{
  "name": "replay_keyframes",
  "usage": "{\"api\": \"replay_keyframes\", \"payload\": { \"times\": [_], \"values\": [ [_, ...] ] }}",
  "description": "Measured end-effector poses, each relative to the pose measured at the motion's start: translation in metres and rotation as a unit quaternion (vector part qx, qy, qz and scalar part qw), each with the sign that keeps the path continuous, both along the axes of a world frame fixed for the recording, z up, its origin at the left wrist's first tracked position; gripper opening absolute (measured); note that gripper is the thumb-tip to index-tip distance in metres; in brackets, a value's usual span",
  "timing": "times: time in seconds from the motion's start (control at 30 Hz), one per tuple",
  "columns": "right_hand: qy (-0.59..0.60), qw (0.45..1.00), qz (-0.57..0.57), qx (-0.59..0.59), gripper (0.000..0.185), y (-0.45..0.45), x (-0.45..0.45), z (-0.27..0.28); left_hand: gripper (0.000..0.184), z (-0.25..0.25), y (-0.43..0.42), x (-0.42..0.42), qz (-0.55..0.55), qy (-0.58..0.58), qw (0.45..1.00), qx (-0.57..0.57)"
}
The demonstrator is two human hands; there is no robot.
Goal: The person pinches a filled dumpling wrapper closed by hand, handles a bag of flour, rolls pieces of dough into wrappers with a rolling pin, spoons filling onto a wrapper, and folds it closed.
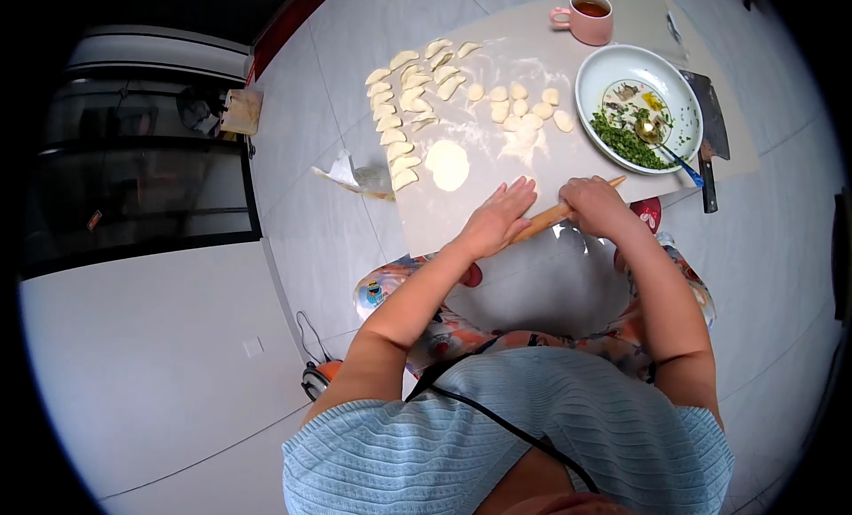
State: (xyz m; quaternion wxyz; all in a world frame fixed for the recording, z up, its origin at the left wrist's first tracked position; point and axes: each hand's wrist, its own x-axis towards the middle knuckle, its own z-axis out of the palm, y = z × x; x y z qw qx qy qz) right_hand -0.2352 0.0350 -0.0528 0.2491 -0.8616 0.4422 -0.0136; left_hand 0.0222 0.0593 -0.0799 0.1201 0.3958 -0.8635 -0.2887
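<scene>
My right hand [595, 206] is wrapped round a wooden rolling pin [543, 222], which lies slanted near the board's front edge. My left hand [499, 220] lies flat with its fingers stretched out, by the pin's left end; anything under its palm is hidden. Left of it, rolled dough wrappers [447, 165] overlap on the floured board [479, 200]. Several small flattened dough pieces [524, 122] sit beyond my hands. Folded dumplings [414, 99] stand in rows along the board's left side.
At the right, a white bowl [581, 84] holds chopped greens and a spoon [673, 155]. Beside it lies a cleaver [710, 129], its handle past the board's edge. A pink mug [593, 27] of reddish liquid stands at the back. A plastic bag [355, 173] is on the left.
</scene>
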Motion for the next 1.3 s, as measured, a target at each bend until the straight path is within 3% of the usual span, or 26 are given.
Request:
{"api": "replay_keyframes", "payload": {
  "times": [0.1, 0.23, 0.3, 0.33, 0.4, 0.43, 0.57, 0.73, 0.83, 0.87, 1.0, 1.17, 1.3],
  "values": [
    [-0.041, 0.999, -0.021, 0.006, 0.016, -0.002, 0.0, 0.0, 0.054, 0.004, 0.004, 0.012, 0.002, 0.038, 0.996, 0.075],
    [-0.108, 0.993, -0.05, -0.023, 0.024, -0.005, 0.01, -0.013, 0.061, -0.016, 0.012, 0.015, 0.214, -0.066, 0.973, -0.056],
    [-0.152, 0.98, -0.031, -0.121, 0.038, -0.008, 0.022, -0.024, 0.067, -0.029, 0.0, 0.019, 0.304, -0.117, 0.939, -0.108],
    [-0.152, 0.98, -0.029, -0.123, 0.038, -0.015, 0.026, -0.027, 0.067, -0.029, -0.016, 0.019, 0.305, -0.116, 0.939, -0.109],
    [-0.074, 0.979, -0.064, -0.18, 0.056, -0.023, 0.034, -0.031, 0.07, -0.027, -0.045, 0.019, 0.366, -0.146, 0.909, -0.135],
    [-0.055, 0.983, -0.077, -0.159, 0.066, -0.026, 0.034, -0.026, 0.07, -0.023, -0.058, 0.018, 0.367, -0.146, 0.909, -0.135],
    [0.002, 0.988, -0.138, -0.066, 0.074, -0.022, 0.024, -0.016, 0.072, -0.01, -0.06, 0.012, 0.359, -0.14, 0.916, -0.112],
    [0.023, 0.996, -0.053, -0.071, 0.07, -0.004, 0.03, -0.005, 0.076, -0.017, 0.023, 0.021, 0.346, -0.156, 0.924, -0.05],
    [-0.011, 0.983, -0.061, -0.175, 0.071, -0.035, 0.049, -0.012, 0.077, -0.031, -0.012, 0.034, 0.417, -0.136, 0.895, -0.081],
    [-0.012, 0.982, -0.063, -0.179, 0.071, -0.043, 0.051, -0.016, 0.077, -0.031, -0.032, 0.037, 0.461, -0.124, 0.873, -0.1],
    [-0.002, 0.98, -0.131, -0.15, 0.071, -0.054, 0.049, -0.023, 0.076, -0.02, -0.08, 0.04, 0.462, -0.121, 0.868, -0.136],
    [0.036, 0.986, -0.101, -0.128, 0.073, -0.016, 0.028, -0.018, 0.076, -0.011, -0.01, 0.026, 0.381, -0.143, 0.911, -0.071],
    [0.026, 0.988, -0.067, -0.137, 0.071, -0.02, 0.049, -0.008, 0.077, -0.035, 0.011, 0.037, 0.43, -0.144, 0.889, -0.069]
  ]
}}
